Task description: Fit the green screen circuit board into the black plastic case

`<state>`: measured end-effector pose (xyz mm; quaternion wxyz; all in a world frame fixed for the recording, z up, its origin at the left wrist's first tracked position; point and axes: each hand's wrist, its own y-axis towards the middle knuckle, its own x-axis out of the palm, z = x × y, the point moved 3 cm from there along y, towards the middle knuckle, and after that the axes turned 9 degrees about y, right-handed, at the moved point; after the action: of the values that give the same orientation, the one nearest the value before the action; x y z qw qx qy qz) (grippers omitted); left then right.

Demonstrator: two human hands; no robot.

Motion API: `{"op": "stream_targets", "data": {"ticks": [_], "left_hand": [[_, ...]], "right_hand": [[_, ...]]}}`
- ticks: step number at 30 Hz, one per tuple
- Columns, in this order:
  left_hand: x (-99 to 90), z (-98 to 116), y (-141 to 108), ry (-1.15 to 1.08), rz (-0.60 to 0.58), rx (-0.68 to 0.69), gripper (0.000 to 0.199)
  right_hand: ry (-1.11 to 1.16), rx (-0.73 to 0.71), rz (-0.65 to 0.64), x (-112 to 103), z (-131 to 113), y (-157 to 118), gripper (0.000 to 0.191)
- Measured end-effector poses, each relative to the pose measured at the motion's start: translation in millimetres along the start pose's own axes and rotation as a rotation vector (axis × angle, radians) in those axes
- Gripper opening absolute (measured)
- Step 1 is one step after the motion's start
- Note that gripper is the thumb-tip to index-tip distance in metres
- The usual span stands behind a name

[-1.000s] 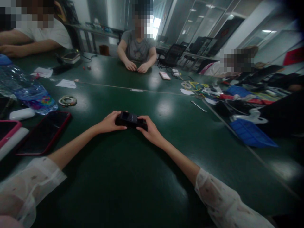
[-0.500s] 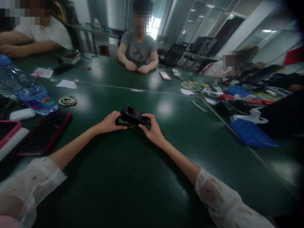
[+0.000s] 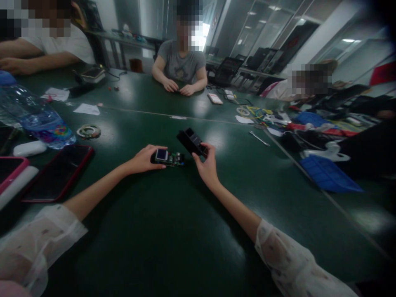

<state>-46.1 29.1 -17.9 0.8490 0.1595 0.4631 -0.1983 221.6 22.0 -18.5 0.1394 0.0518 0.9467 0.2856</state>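
Note:
My left hand (image 3: 145, 159) grips the left end of a circuit board (image 3: 175, 159) with a small square screen, low over the green table (image 3: 161, 231). Thumb and fingers close on its near and far edges. My right hand (image 3: 207, 163) pinches a black plastic cover (image 3: 192, 140) by its right end. The cover has a square window and small holes, and it is tilted, above and right of the board, apart from it. Whether the board sits in a dark lower shell is hard to make out.
At left lie a phone with a red edge (image 3: 60, 171), a water bottle (image 3: 40, 119) and a ring-shaped coil (image 3: 88, 131). On the right are a wrench (image 3: 259, 138), a blue tray (image 3: 329, 173) and tangled cables (image 3: 256, 113). A co-worker (image 3: 181, 66) sits opposite.
My right hand has lifted the black cover off the board and moved it up and right, tilting it. The board and its screen now show. My left hand has stayed in place.

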Motion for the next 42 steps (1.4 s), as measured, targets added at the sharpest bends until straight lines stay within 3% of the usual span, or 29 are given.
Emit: {"op": "stream_targets", "data": {"ticks": [6,15,42], "left_hand": [[-1.0,1.3,-0.9,-0.02,-0.018,-0.028,0.078],[-2.5,4.6,-2.1,-0.048,-0.024,-0.049,0.078],[-3.4,5.9,-2.0,-0.036,-0.013,-0.03,0.076]], "right_hand": [[-0.072,0.08,-0.014,-1.7,14.0,1.0,0.04],[-0.261,0.025,0.019,-3.6,5.7,-0.7,0.044],[-0.275,0.04,0.008,-2.3,8.8,-0.5,0.044]]}}
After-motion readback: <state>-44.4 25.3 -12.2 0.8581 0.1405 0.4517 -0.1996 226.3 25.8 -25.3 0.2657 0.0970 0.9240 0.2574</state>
